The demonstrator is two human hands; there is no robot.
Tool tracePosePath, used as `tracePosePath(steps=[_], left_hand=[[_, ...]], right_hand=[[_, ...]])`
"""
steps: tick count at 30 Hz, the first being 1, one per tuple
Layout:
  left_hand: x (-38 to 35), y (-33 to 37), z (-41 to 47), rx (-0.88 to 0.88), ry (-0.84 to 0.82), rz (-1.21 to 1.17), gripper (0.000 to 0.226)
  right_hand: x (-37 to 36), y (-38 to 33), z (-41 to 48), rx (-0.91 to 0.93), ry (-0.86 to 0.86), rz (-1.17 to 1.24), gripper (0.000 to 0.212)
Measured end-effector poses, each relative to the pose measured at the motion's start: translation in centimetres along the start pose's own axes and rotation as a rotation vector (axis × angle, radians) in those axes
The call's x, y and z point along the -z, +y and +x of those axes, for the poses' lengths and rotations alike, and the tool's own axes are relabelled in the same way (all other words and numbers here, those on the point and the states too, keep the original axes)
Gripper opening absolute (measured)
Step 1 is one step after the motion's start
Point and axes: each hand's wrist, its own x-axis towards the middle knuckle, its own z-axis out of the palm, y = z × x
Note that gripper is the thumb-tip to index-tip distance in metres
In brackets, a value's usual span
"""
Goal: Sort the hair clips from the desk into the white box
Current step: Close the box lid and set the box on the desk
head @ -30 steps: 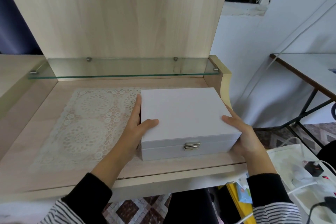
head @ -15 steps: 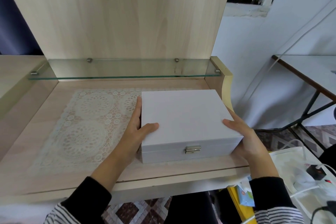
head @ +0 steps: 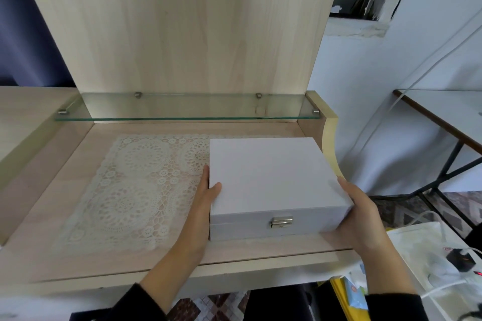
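The white box (head: 271,174) is over the right-hand part of the desk (head: 130,260). Its lid is closed and its metal clasp (head: 281,221) is on the front wall, facing the person. Whether the base rests fully on the desk surface cannot be determined. The left hand (head: 200,206) grips the box at its left front corner. The thumb is laid over the top edge of the lid, and the fingers (head: 206,173) run straight and together along the left wall. The right hand (head: 362,219) holds the right front corner. The thumb lies along the lid's right edge. The remaining fingers are hidden behind the box, so their spread cannot be determined. Both forearms emerge from black sleeves (head: 135,305) below the box. A white lace mat (head: 130,190) lies on the desk to the left of the box, and its right edge passes beneath the box. Behind the box, a glass shelf (head: 182,109) on metal pegs spans the desk. A pale wooden back panel (head: 195,34) rises above the shelf. To the right of the box, well apart from it, stands a white-topped side table (head: 448,107) on a dark frame. A white cable (head: 430,68) runs diagonally across the wall beside the table. Below and to the right of the box, a power strip (head: 456,263) with a black plug lies on a white surface.
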Motion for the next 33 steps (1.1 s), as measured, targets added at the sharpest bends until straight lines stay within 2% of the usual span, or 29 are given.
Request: tracePosePath(steps=[3,6,11,15,19,24,33], left_hand=[[-0.3,-0.4,-0.3,-0.014,0.026,-0.02,0.076],[-0.7,-0.2,-0.3,-0.024,0.062,0.012,0.074],[-1.1,0.1,-0.2,-0.053,0.108,0.038,0.055],[-1.6,0.5,0.1,-0.072,0.12,0.044,0.051],[-2.3,1.5,1.0,-0.085,0.155,0.031,0.042],[-2.3,1.9,2.5,-0.067,0.151,0.035,0.049],[-1.9,1.6,6.7,0.003,0.117,0.029,0.046]], right_hand=[[-0.4,0.8,-0.2,0.044,0.118,-0.079,0.05],[-0.8,1.0,-0.2,0.073,0.173,-0.18,0.062],[-0.5,0.6,0.3,0.094,0.186,-0.225,0.047],[-0.5,0.4,1.0,0.089,0.207,-0.236,0.053],[-0.8,-0.3,2.1,0.088,0.205,-0.22,0.04],[-1.1,-0.9,3.7,0.063,0.224,-0.193,0.036],[-1.1,-1.7,7.2,0.053,0.232,-0.19,0.025]])
